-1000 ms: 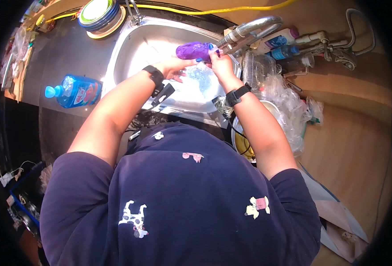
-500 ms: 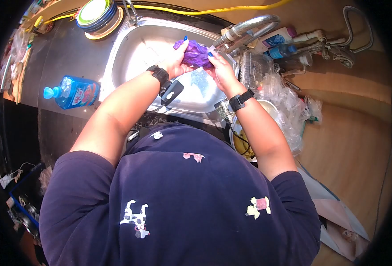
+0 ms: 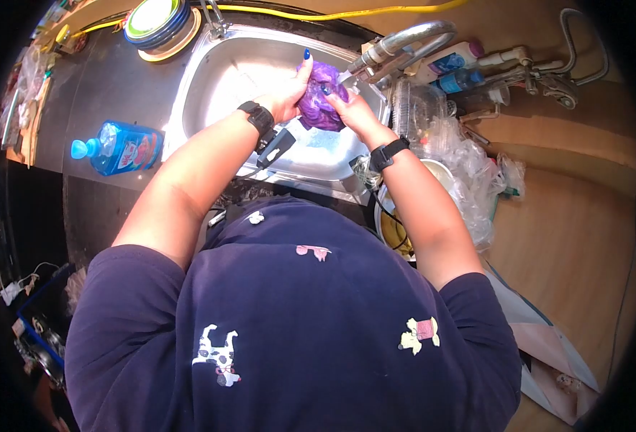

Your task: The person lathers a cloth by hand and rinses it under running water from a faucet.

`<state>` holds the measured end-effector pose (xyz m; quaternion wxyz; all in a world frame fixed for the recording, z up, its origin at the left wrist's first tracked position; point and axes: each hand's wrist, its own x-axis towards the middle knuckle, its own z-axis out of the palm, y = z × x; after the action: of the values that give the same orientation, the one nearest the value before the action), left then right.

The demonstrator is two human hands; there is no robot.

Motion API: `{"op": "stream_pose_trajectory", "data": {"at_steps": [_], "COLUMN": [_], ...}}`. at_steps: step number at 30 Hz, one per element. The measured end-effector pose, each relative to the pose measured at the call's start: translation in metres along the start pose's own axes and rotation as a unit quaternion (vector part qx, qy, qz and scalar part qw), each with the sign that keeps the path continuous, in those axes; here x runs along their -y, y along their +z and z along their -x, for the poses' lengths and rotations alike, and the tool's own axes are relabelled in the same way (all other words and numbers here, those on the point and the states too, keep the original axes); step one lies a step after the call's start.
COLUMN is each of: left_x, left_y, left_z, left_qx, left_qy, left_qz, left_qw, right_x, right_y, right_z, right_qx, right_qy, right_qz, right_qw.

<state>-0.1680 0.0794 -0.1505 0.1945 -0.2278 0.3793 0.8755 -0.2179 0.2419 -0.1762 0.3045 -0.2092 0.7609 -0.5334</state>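
Note:
A wet, crumpled purple cloth (image 3: 323,101) is held between both my hands above the steel sink (image 3: 221,61). My left hand (image 3: 289,99) grips its left side, thumb pointing up. On the right side, my right hand (image 3: 355,113) closes on it with the thumb pressed over the front. The faucet spout (image 3: 354,68) ends just above and right of the cloth, and water appears to run onto it. The fingers behind the cloth are hidden.
Left of the sink lies a blue dish soap bottle (image 3: 125,149). Stacked plates (image 3: 161,32) stand at the back left. Clear plastic containers (image 3: 415,119), plastic bags (image 3: 469,180) and bottles (image 3: 458,79) crowd the right side. A white bucket (image 3: 437,173) stands below my right forearm.
The purple cloth has gone from stretched sideways to a rounder bunch, hanging slightly lower. My right hand has shifted a little down and inward over it.

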Motion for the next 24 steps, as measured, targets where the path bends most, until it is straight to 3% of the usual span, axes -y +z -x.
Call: {"op": "stream_pose_trajectory", "data": {"at_steps": [1,5,8,10,12,13,16,18,20,23,24], "left_x": [-0.003,0.012,0.007,0.008,0.020,0.025,0.023,0.030,0.034,0.033,0.031], "left_y": [0.000,-0.047,-0.056,-0.049,-0.055,-0.057,-0.042,-0.052,-0.057,-0.072,-0.073], "left_z": [0.004,-0.027,-0.021,-0.006,-0.004,-0.006,0.010,0.003,0.003,-0.005,-0.003], "left_qx": [0.008,-0.020,-0.063,-0.101,-0.040,0.002,0.033,0.016,-0.005,-0.002,0.006], "left_qy": [-0.018,0.044,0.073,0.123,0.196,0.149,0.036,0.095,0.174,0.069,0.028], "left_qz": [-0.011,-0.129,-0.376,-0.505,-0.518,-0.470,-0.418,-0.500,-0.551,-0.627,-0.642], "left_qw": [1.000,0.990,0.922,0.848,0.832,0.870,0.907,0.861,0.816,0.776,0.766], "right_x": [-0.003,-0.002,0.009,0.002,0.016,0.025,0.038,0.033,0.037,0.052,0.056], "right_y": [-0.002,-0.013,-0.008,-0.008,-0.005,-0.003,0.003,0.005,0.003,0.000,-0.002], "right_z": [-0.001,-0.008,0.000,-0.004,0.001,0.006,0.013,0.012,0.016,0.022,0.024], "right_qx": [-0.006,-0.027,-0.152,-0.157,-0.171,-0.154,-0.117,-0.114,-0.070,-0.045,-0.065], "right_qy": [-0.015,0.073,0.033,0.002,-0.021,-0.002,0.012,-0.035,0.003,0.047,-0.005], "right_qz": [0.016,0.079,0.018,-0.002,0.041,0.003,-0.049,-0.004,-0.009,0.041,0.120], "right_qw": [1.000,0.994,0.988,0.988,0.984,0.988,0.992,0.993,0.997,0.997,0.991]}}
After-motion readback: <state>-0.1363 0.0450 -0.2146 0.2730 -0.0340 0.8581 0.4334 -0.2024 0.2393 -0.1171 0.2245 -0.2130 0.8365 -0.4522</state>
